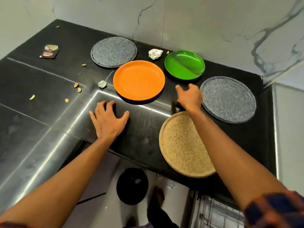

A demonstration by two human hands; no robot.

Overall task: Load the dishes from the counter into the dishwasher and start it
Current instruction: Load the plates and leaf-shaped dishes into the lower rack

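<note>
On counter (49, 76) | orange plate (139, 80) just left of right grip (189, 96) | apart

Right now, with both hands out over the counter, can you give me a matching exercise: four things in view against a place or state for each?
Things:
1 orange plate
2 green plate
3 beige plate
4 left hand

Descriptions:
A speckled, nearest the counter's front edge
B split by a divider ridge
C resting on the counter, fingers spread
D plain, just in front of the left grey plate

Pairs: 1-D; 2-B; 3-A; 4-C
</note>
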